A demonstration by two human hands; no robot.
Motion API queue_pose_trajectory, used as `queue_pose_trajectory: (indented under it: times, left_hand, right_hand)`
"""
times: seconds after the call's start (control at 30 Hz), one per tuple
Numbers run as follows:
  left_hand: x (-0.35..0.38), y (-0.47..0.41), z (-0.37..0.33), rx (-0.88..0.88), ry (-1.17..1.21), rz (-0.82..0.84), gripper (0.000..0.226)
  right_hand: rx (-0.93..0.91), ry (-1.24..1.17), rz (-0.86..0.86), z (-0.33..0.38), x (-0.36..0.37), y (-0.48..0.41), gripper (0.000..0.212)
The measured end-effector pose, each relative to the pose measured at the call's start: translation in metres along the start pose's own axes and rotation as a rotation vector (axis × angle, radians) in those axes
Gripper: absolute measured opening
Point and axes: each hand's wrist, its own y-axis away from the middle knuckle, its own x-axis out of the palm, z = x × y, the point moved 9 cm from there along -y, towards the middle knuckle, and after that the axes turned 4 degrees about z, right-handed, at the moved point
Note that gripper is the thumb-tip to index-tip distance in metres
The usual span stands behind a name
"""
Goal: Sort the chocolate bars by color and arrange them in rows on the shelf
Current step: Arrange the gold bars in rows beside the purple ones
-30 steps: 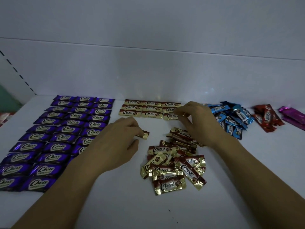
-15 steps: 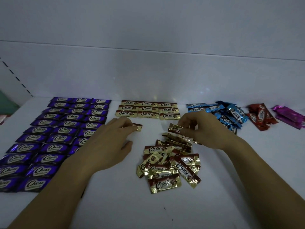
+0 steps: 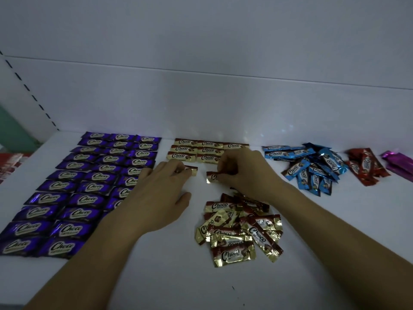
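Note:
Purple bars [image 3: 89,189] lie in neat rows on the left of the white shelf [image 3: 156,276]. Three short rows of gold bars [image 3: 196,149] sit at the back centre. My left hand [image 3: 163,193] holds one gold bar [image 3: 191,170] just in front of the left end of those rows. My right hand [image 3: 243,173] pinches another gold bar [image 3: 211,176] beside it, in front of the rows' middle. A loose heap of gold bars [image 3: 239,229] lies below my right wrist.
A jumbled pile of blue bars [image 3: 312,168] sits right of the gold rows, with two blue bars laid straight at its back. Red bars [image 3: 364,166] and pink bars [image 3: 400,163] lie further right. The shelf's back wall [image 3: 201,104] rises close behind.
Both hands have moved back toward the gold rows. The left carried its gold bar to the rows' front left; the right lifted a gold bar off the heap and brought it beside it.

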Motion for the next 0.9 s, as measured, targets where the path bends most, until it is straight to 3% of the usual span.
queue_pose_trajectory:
  times: [0.17,0.3,0.47,0.9]
  left_hand:
    - [-0.012,0.002,0.012,-0.015,0.038,-0.05,0.046]
    - [-0.008,0.002,0.006,0.027,0.056,-0.02,0.046]
    - [0.004,0.001,0.007,0.021,0.024,0.017,0.064]
    - [0.006,-0.002,0.008,-0.014,0.01,0.027,0.055]
  right_hand:
    - [-0.074,0.176,-0.143,0.006,-0.002,0.008,0.014]
    - [-0.091,0.159,-0.041,0.006,0.001,0.008,0.01]
    - [-0.12,0.147,-0.101,0.01,0.008,0.001,0.015]
    - [-0.212,0.216,-0.12,0.02,0.015,-0.008,0.021]
